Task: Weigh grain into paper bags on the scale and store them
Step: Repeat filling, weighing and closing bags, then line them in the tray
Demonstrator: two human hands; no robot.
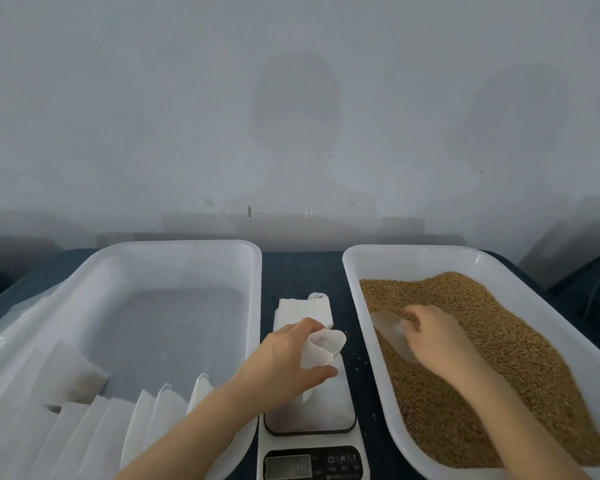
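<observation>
Newbie: where's everything sitting at this moment? can't work out the layout lol

Regular: ok so the left hand grips an open white paper bag, fingers and thumb curled round its side. The bag stands mouth-up on the platform of the scale. The right hand is down in the grain, fingers wrapped round a clear scoop that's dug into the pile. The hand covers the scoop's handle.

Newbie: and what's around it? anything in the way?

Regular: the scale sits on the dark bench between two white tubs, pretty snug. The right tub holds all the grain. The left tub has a row of white bags standing at its near end, plus one more lying flat by them toward the left wall. Can't tell if those are full tbh.

The left forearm reaches across the near right corner of the left tub and hides part of the scale platform. Just behind the scale a stack of flat bags lies on the bench, right up against the platform's far edge. A few stray grains dot the bench between the scale and the right tub. There's crinkly clear plastic at the far left, outside the left tub. The scale's display is too blurry to read. A plain grey wall runs behind it all.
</observation>
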